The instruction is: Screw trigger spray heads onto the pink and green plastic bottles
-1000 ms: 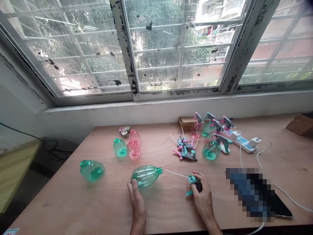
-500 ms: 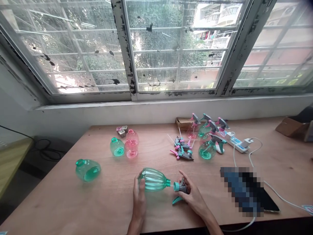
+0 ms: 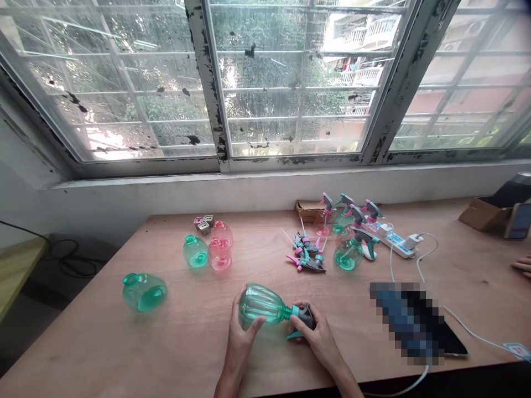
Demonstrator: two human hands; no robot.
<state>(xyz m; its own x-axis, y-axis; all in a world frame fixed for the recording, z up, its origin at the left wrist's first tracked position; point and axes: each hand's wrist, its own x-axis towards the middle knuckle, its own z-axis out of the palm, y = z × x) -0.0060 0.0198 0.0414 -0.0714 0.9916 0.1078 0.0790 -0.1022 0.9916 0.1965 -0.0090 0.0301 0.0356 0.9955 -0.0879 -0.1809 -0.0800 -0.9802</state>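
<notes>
My left hand [image 3: 244,326] is closed around the base of a clear green bottle [image 3: 265,305], which lies sideways with its neck to the right. In my right hand [image 3: 317,331] is a grey and teal spray head [image 3: 305,316]; its collar meets the bottle's neck. Whether the threads have caught, I cannot tell. The teal trigger [image 3: 295,334] points down toward the table. Behind my hands lies a pile of loose pink, teal and grey spray heads [image 3: 307,254] with thin tubes.
On the left are a tipped green bottle [image 3: 144,292], an upright green bottle [image 3: 196,252] and two pink bottles [image 3: 220,254]. Several assembled spray bottles [image 3: 348,255] stand near a power strip [image 3: 400,243]. A tablet [image 3: 418,320] with cables lies right. Another person's hand [image 3: 523,266] shows at the right edge.
My right hand has brought the spray head left onto the bottle's neck, closing the gap. My left thumb has shifted along the bottle. Another person's hand has appeared at the right edge.
</notes>
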